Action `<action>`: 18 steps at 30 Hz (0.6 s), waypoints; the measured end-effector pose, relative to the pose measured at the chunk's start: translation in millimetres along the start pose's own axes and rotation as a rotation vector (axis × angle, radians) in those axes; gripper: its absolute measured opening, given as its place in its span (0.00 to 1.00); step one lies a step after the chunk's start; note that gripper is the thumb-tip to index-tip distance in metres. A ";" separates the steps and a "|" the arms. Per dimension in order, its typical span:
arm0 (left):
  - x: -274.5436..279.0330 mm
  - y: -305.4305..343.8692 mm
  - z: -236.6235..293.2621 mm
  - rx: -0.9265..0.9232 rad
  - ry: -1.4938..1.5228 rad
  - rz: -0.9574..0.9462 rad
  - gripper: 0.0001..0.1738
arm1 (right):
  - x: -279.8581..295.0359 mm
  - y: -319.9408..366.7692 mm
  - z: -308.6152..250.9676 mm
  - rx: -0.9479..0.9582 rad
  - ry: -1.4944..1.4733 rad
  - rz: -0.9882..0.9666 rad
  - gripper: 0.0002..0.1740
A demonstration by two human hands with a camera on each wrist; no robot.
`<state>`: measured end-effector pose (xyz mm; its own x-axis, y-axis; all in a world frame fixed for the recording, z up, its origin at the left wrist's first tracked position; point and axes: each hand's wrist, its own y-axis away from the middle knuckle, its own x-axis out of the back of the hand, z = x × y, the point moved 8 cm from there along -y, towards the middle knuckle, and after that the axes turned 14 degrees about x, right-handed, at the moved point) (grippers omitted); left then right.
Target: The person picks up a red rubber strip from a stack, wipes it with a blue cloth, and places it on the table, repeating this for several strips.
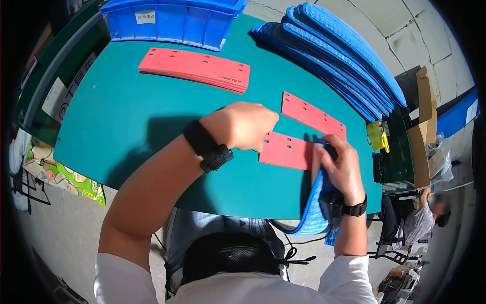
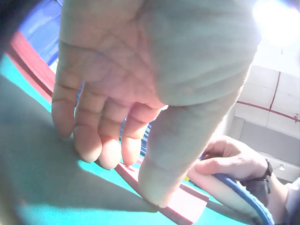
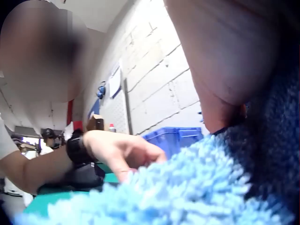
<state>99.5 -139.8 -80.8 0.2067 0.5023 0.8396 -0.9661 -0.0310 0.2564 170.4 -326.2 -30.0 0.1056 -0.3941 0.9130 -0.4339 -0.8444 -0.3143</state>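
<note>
In the head view my left hand (image 1: 245, 125) is over the green table, right at the left end of a red punched card (image 1: 286, 149). The left wrist view has its fingers (image 2: 110, 150) loosely bent and apart from the thumb, whose tip overlaps the card. My right hand (image 1: 344, 164) grips the end of a blue mop pad (image 1: 310, 218) between thumb and fingers. That end lies over the card's right part, while the rest hangs past the table's front edge. Its light-blue fluffy side (image 3: 178, 183) fills the low part of the right wrist view.
Another red card (image 1: 314, 115) lies just behind. Farther left is a stack of red cards (image 1: 195, 68) with printed lettering, before a blue bin (image 1: 169, 25). Blue mop pads (image 1: 334, 55) are piled back right, near a yellow tape dispenser (image 1: 377, 136). A person (image 1: 417, 223) sits at far right.
</note>
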 end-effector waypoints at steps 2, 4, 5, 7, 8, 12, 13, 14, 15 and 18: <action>0.9 1.7 -1.2 0.000 0.005 -0.002 0.23 | -11.2 -15.5 -43.5 0.106 -0.050 -0.038 0.12; 4.7 4.7 2.1 -0.031 -0.012 0.036 0.22 | -30.1 -23.0 -80.0 0.246 -0.079 -0.092 0.12; 6.7 5.2 3.6 -0.033 -0.017 0.036 0.22 | -39.3 -25.5 -91.4 0.251 -0.113 -0.139 0.12; 7.6 6.1 0.7 0.023 0.010 -0.005 0.22 | -46.6 -27.5 -98.8 0.272 -0.173 -0.181 0.11; 7.5 6.4 0.5 0.022 0.007 -0.005 0.22 | -47.3 -28.4 -98.9 0.287 -0.197 -0.176 0.11; 6.5 6.7 3.2 0.004 -0.011 0.028 0.24 | -33.8 -15.0 -70.9 0.199 -0.251 -0.137 0.13; 4.9 6.4 4.3 0.009 -0.034 0.027 0.25 | -28.8 -7.4 -55.3 0.093 -0.228 -0.162 0.14; 4.7 7.1 7.1 0.009 -0.029 0.028 0.25 | -19.6 -1.9 -39.9 0.050 -0.214 -0.116 0.14; 3.9 8.1 9.8 0.022 -0.047 0.019 0.26 | -13.6 8.2 -16.9 -0.024 -0.221 -0.069 0.14; 1.0 8.3 11.3 0.022 -0.060 0.030 0.28 | 7.5 35.6 41.1 -0.187 -0.125 -0.018 0.13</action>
<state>93.5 -149.3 -72.4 0.1870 0.4480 0.8742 -0.9685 -0.0650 0.2405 192.5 -374.1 -45.0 0.2198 -0.4310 0.8752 -0.5877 -0.7746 -0.2339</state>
